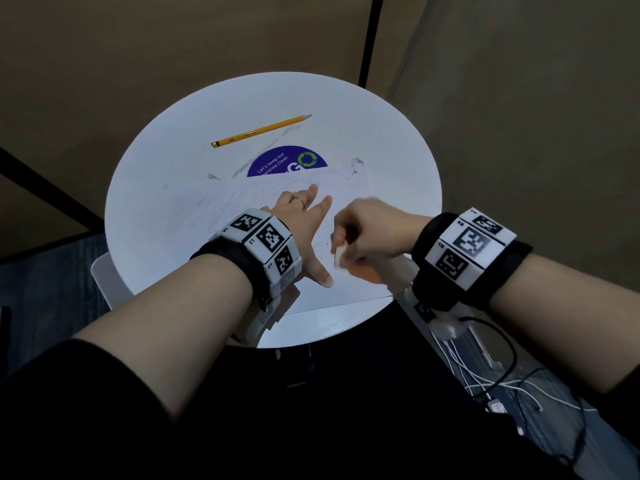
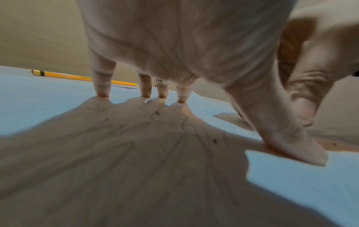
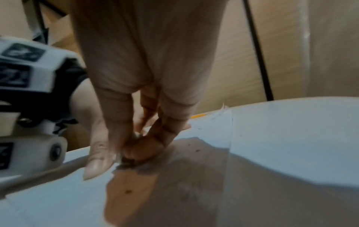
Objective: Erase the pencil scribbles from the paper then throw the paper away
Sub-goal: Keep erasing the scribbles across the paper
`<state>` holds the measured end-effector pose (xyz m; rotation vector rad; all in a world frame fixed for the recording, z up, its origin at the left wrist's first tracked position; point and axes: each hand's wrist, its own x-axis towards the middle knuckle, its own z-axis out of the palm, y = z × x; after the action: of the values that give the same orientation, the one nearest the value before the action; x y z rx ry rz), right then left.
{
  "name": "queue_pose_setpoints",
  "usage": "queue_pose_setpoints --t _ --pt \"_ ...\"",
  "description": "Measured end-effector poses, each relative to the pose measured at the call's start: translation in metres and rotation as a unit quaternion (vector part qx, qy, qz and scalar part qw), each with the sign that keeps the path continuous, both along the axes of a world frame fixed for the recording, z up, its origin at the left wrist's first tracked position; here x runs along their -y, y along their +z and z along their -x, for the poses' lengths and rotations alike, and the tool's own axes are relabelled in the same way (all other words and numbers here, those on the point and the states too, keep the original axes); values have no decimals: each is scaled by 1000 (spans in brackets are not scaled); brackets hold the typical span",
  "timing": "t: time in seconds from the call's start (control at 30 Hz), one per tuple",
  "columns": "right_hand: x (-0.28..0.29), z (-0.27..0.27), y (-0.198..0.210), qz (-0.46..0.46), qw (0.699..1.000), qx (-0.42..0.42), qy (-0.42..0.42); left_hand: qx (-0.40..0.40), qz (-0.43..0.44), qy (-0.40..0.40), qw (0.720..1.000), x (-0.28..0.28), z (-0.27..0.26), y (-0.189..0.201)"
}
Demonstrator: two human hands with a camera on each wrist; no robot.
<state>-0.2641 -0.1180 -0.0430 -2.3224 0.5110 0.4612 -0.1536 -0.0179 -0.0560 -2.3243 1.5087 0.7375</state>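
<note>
On the round white table (image 1: pixel 145 216) lies one sheet of paper (image 1: pixel 349 282), white on white and hard to trace at its far edge, with faint pencil scribbles (image 2: pixel 155 113) across it. One yellow pencil (image 1: pixel 261 130) rests well apart from the hands, near the table's far side, its tip pointing right. One round blue sticker (image 1: pixel 277 161) with a green recycling mark shows past the sheet, its near half covered by the paper.

Two hands are at work. The left hand (image 1: pixel 304 220) lies spread with straight fingers, its fingertips (image 2: pixel 144 94) and thumb pressing the sheet flat; one ring (image 1: pixel 298 201) sits on a finger. The right hand (image 1: pixel 367 233), blurred, has its fingers curled around one small pale eraser (image 1: pixel 339 254), pinching it just beside the left thumb, the eraser's lower end down at the paper. Each wrist carries one black strap with white marker blocks.

One tangle of white and black cables (image 1: pixel 485 379) lies on the floor at the lower right.
</note>
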Motion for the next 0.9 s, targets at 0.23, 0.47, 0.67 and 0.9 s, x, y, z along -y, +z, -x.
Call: queue_pose_setpoints --t 0.23,0.47,0.67,0.9 --pt "18 1 2 10 997 32 -65 -3 -6 6 1000 -1 0 1" --pt "15 11 -1 2 999 11 -32 -1 -7 3 1000 0 1 1" --pt "7 16 -5 -25 999 6 -27 0 -8 15 1000 2 4 3" --pt "16 18 -6 -49 997 14 -62 3 -3 26 1000 12 22 -6"
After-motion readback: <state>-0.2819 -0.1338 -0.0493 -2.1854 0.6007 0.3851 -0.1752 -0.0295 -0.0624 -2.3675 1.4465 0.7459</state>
